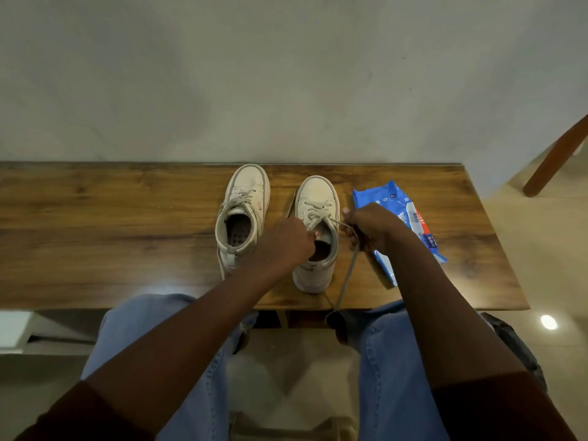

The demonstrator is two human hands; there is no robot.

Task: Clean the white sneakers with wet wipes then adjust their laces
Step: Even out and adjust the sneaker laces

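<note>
Seen from above, at the centre of the frame: a white sneaker [316, 198] stood toe-away on the wooden table [95, 233], and both hands worked at its collar. The left hand [286, 241] was closed at the tongue, its curled fingers apparently pinching one strand of the lace [348, 272]. The right hand [370, 227] gripped the other strand tightly, drawing it taut towards the right; the free end trailed down past the table's near edge. The second white sneaker [243, 218] stood just to the left, untouched, with its laces in place. The blue wet-wipes pack [386, 198] lay at the right, partly under the right wrist, and no wipe was in either hand. The wiping therefore appeared finished and the lace stage under way on one shoe. Whether the second sneaker's laces were already adjusted could not be told.
</note>
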